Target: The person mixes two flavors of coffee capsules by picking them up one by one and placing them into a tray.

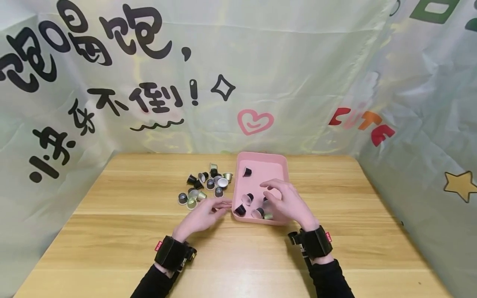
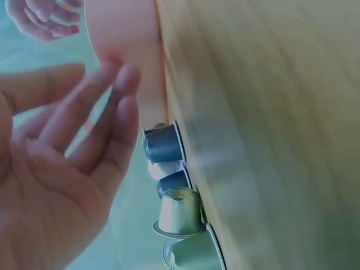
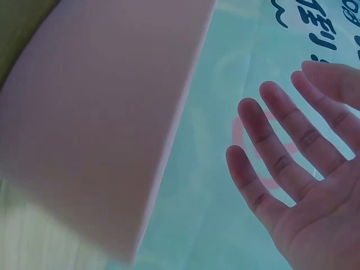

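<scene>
A pink tray point(image 1: 265, 164) stands at the back middle of the table, with several coffee capsules point(image 1: 240, 210) inside, mostly at its near end. My left hand point(image 1: 204, 215) has its fingertips at the tray's left wall, fingers extended, holding nothing. Above the tray is my right hand point(image 1: 292, 203), its fingers loosely spread and nothing gripped in the right wrist view. Just under that hand, capsules look blurred and are partly hidden. Left of the tray lies a loose pile of capsules point(image 1: 222, 182), black, grey, silver and pale green, close to the left hand.
The wooden table point(image 1: 149, 231) ends at a printed cloth backdrop point(image 1: 298, 74) behind and at both sides. In the left wrist view, a green capsule point(image 2: 194, 253) and others sit just beyond the hand. One black capsule point(image 1: 247, 171) lies apart toward the tray's far end.
</scene>
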Demonstrator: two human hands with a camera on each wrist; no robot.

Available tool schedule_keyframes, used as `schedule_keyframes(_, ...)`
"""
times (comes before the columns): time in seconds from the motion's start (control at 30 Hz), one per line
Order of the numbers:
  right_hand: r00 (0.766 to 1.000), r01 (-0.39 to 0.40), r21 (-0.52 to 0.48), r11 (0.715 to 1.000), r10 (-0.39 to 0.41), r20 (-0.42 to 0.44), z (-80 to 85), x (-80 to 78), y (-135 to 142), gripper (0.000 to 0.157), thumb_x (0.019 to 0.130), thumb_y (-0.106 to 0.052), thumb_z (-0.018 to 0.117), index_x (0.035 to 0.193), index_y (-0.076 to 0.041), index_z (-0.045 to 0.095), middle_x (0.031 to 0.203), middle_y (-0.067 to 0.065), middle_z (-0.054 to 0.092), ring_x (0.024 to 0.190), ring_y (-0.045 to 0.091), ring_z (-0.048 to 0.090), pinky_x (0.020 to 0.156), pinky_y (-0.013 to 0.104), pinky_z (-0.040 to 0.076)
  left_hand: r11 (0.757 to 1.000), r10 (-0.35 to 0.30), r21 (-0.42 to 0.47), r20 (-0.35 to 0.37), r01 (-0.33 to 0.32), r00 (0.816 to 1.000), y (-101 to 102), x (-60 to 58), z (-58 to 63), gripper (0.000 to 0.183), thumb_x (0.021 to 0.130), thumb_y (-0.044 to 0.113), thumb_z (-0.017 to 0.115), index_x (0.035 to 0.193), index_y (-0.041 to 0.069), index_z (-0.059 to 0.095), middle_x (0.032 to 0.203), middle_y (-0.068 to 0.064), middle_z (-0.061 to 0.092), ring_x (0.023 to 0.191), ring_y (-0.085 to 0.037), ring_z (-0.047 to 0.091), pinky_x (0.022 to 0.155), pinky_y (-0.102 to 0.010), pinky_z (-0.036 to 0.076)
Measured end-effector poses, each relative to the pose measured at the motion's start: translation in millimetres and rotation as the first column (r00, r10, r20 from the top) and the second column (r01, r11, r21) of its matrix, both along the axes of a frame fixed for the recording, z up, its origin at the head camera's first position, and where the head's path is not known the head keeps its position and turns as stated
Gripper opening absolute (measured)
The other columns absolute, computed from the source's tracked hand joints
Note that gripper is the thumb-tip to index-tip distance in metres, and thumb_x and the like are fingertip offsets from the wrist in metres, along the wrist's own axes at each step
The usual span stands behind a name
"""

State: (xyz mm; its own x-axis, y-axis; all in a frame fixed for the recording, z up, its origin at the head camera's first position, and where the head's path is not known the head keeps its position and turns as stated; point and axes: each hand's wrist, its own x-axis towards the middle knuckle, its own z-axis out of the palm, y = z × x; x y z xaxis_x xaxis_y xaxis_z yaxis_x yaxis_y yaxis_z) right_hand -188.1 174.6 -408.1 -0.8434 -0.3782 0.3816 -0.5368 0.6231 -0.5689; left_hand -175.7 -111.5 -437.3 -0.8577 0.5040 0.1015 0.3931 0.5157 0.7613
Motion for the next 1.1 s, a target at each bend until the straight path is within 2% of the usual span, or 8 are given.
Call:
schedule_keyframes(0.07, 1.0, -0.002, 0.008, 1.0, 0.002, -0.007, 1.5, 0.7, -0.3, 0.024, 0.094, -0.007, 0.066, 0.118, -0.006, 0.07, 0.116, 0.01, 0.074, 0.103, 0.031, 0.068, 0.089, 0.049, 0.054, 0.999, -0.036, 0.001, 0.007, 0.036, 0.999, -1.6, -0.7, 1.2, 0.036, 0.098, 0.005, 0.057, 0.133, 0.001, 0.06, 0.129, -0.015, 0.07, 0.115, -0.029, 0.068, 0.099, -0.043, 0.056)
schedule_keyframes(0.13, 1.0, -0.005, 0.014, 1.0, 0.005, -0.008, 2.7, 1.4, -0.6, 0.025, 0.095, -0.007, 0.066, 0.119, -0.006, 0.07, 0.116, 0.009, 0.074, 0.104, 0.031, 0.067, 0.089, 0.049, 0.054, 1.0, -0.008, 0.005, 0.011, 0.008, 1.0, -3.4, -1.5, 3.2, 0.034, 0.098, 0.007, 0.058, 0.132, 0.002, 0.061, 0.128, -0.014, 0.07, 0.115, -0.028, 0.068, 0.098, -0.043, 0.057)
schedule_keyframes(0.23, 1.0, -0.01, 0.011, 1.0, 0.01, -0.001, 4.7, 2.6, -2.0, 0.024, 0.095, -0.009, 0.066, 0.119, -0.007, 0.07, 0.117, 0.009, 0.073, 0.105, 0.031, 0.068, 0.088, 0.05, 0.055, 0.992, 0.124, -0.007, 0.005, -0.124, 0.992, -8.8, -3.0, 5.1, 0.032, 0.097, 0.01, 0.061, 0.129, 0.006, 0.064, 0.125, -0.011, 0.071, 0.112, -0.027, 0.067, 0.098, -0.045, 0.055)
schedule_keyframes(0.33, 1.0, -0.013, 0.024, 1.0, 0.013, 0.005, 6.0, 3.4, -4.4, 0.024, 0.095, -0.01, 0.067, 0.118, -0.008, 0.07, 0.118, 0.008, 0.073, 0.109, 0.028, 0.068, 0.089, 0.05, 0.055, 0.968, 0.252, -0.011, -0.033, -0.252, 0.967, -17.7, -5.7, 6.4, 0.034, 0.094, 0.009, 0.065, 0.128, 0.007, 0.065, 0.125, -0.012, 0.071, 0.108, -0.028, 0.065, 0.099, -0.05, 0.052)
schedule_keyframes(0.5, 0.999, -0.034, 0.063, 0.997, 0.031, 0.045, 8.6, 4.0, -11.6, 0.024, 0.094, -0.012, 0.067, 0.118, -0.01, 0.07, 0.12, 0.007, 0.073, 0.116, 0.025, 0.066, 0.098, 0.046, 0.054, 0.928, 0.37, 0.001, -0.101, -0.371, 0.924, -35.9, -11.2, 7.3, 0.037, 0.092, 0.007, 0.066, 0.129, 0.003, 0.064, 0.128, -0.018, 0.067, 0.109, -0.034, 0.064, 0.1, -0.055, 0.05)
schedule_keyframes(0.7, 0.993, -0.111, 0.1, 0.989, 0.106, 0.051, 15.2, -3.5, -24.6, 0.027, 0.095, -0.01, 0.066, 0.122, -0.008, 0.068, 0.123, 0.008, 0.071, 0.115, 0.03, 0.066, 0.101, 0.046, 0.053, 0.905, 0.425, 0.001, -0.075, -0.426, 0.902, -49.2, -13.1, 9.4, 0.039, 0.093, 0.011, 0.066, 0.13, 0.004, 0.063, 0.136, -0.021, 0.063, 0.129, -0.042, 0.054, 0.113, -0.062, 0.039)
schedule_keyframes(0.87, 0.99, -0.14, 0.179, 0.974, 0.131, 0.059, 25.8, -11.1, -35.6, 0.029, 0.095, -0.012, 0.066, 0.124, -0.008, 0.067, 0.121, 0.007, 0.071, 0.114, 0.03, 0.066, 0.099, 0.044, 0.053, 0.894, 0.444, -0.035, -0.046, -0.446, 0.895, -50.6, -12.5, 11.8, 0.042, 0.092, 0.015, 0.066, 0.132, 0.005, 0.062, 0.14, -0.022, 0.06, 0.132, -0.043, 0.051, 0.114, -0.064, 0.036)
schedule_keyframes(1.1, 0.974, -0.207, 0.338, 0.918, 0.16, 0.16, 47.4, -19.8, -53.4, 0.037, 0.098, -0.017, 0.062, 0.134, -0.007, 0.062, 0.133, 0.01, 0.067, 0.122, 0.027, 0.064, 0.104, 0.042, 0.052, 0.884, 0.461, -0.064, -0.042, -0.463, 0.886, -52.1, -11.2, 14.2, 0.043, 0.092, 0.019, 0.066, 0.133, 0.006, 0.062, 0.141, -0.024, 0.059, 0.133, -0.044, 0.051, 0.114, -0.065, 0.033)
